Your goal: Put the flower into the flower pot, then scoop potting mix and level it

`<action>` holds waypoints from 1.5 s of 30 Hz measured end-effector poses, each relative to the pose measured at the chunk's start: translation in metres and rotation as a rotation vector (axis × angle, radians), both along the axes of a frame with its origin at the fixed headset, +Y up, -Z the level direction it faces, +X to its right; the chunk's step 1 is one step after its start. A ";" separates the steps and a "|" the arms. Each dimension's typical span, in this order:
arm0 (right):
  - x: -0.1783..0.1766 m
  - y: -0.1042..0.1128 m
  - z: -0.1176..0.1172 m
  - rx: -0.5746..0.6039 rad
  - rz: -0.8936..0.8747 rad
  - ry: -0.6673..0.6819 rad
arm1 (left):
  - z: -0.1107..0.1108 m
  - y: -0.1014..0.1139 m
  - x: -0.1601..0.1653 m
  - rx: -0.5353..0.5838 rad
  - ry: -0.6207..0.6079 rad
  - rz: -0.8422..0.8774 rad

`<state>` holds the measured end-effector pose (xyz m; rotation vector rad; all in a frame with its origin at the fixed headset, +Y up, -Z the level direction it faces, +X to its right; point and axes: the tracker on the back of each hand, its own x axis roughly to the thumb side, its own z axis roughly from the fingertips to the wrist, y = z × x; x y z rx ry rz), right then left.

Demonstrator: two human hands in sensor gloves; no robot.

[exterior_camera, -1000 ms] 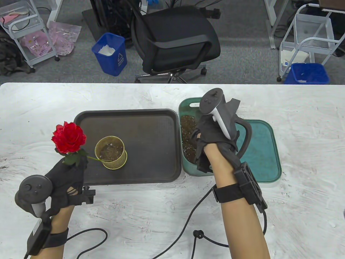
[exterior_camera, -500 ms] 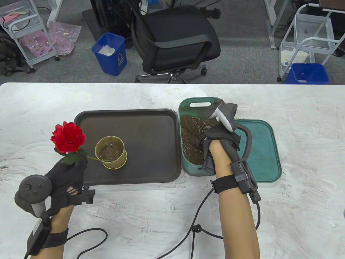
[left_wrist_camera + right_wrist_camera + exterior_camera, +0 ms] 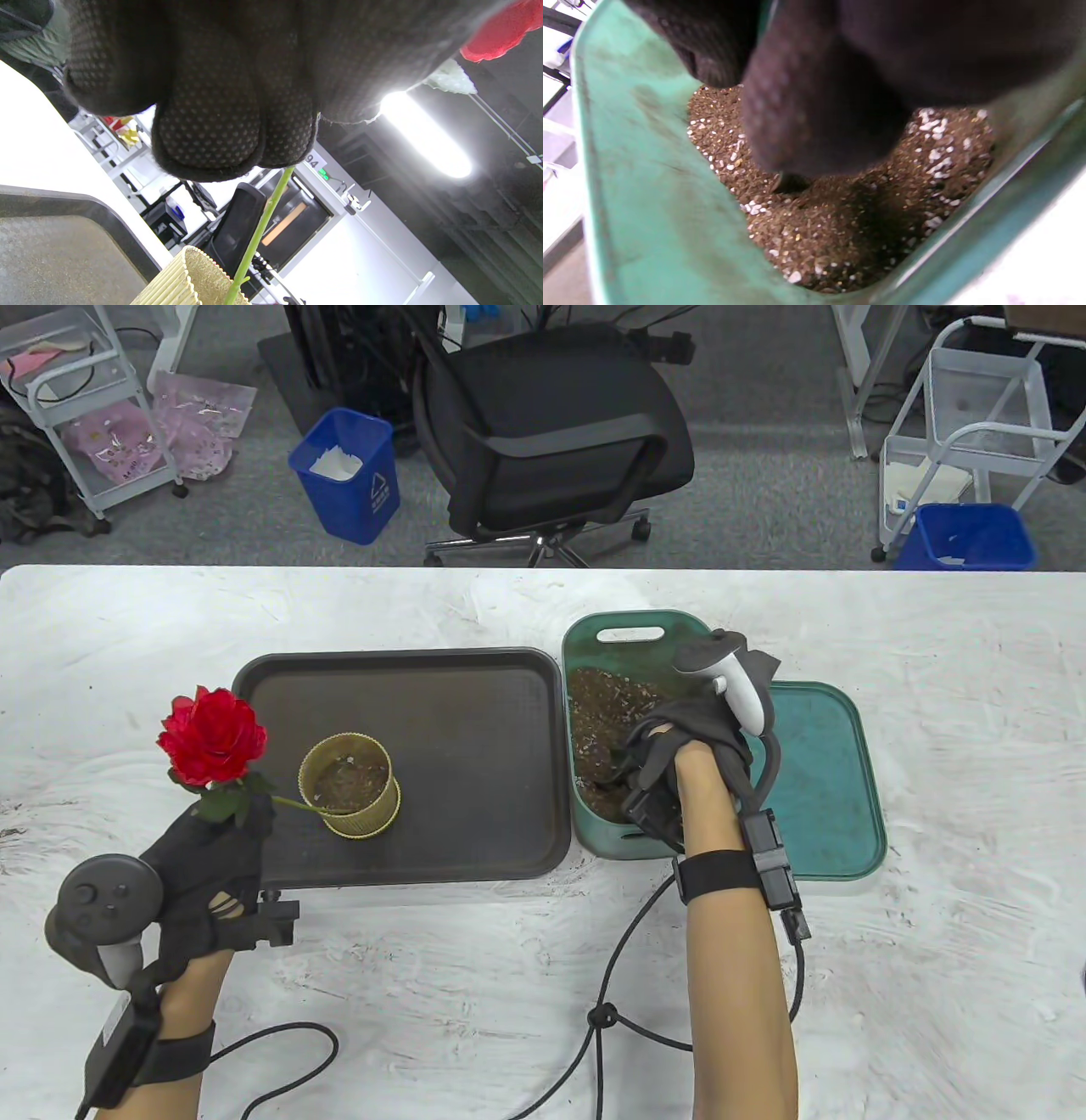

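Flower held over pot; right hand in potting mix bin.

Table view: left hand [image 3: 208,857] grasps the flower [image 3: 210,738], stem slanting into the flower pot [image 3: 349,785] on the dark tray [image 3: 475,763]. Right hand [image 3: 679,746] is down in the green bin [image 3: 594,632].
Left wrist view: fingers [image 3: 208,127] clamp the stem.
Right wrist view: fingertips [image 3: 814,118] touch the potting mix [image 3: 840,228]; that hand's grip cannot be determined.

**Our left hand's camera: a stem pinched above the pot**

We see our left hand [image 3: 237,84] filling the top of the frame, its dotted black glove fingers [image 3: 208,135] curled round the green stem [image 3: 261,224]. The stem slants down into the ribbed yellow flower pot [image 3: 186,281] at the bottom edge. A red petal [image 3: 500,29] shows top right. The dark tray [image 3: 63,250] lies lower left on the white surface [image 3: 38,148].
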<state>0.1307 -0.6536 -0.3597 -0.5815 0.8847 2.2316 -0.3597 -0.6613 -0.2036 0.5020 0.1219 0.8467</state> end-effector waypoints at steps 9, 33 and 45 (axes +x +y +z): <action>0.007 -0.009 0.001 0.044 -0.207 -0.089 | 0.000 0.000 0.000 -0.002 0.002 0.003; 0.015 0.042 0.040 0.292 -0.424 -0.238 | 0.000 -0.001 0.000 0.001 -0.004 0.004; -0.088 0.045 0.039 0.263 -0.490 0.087 | 0.001 -0.001 0.000 0.000 0.001 0.000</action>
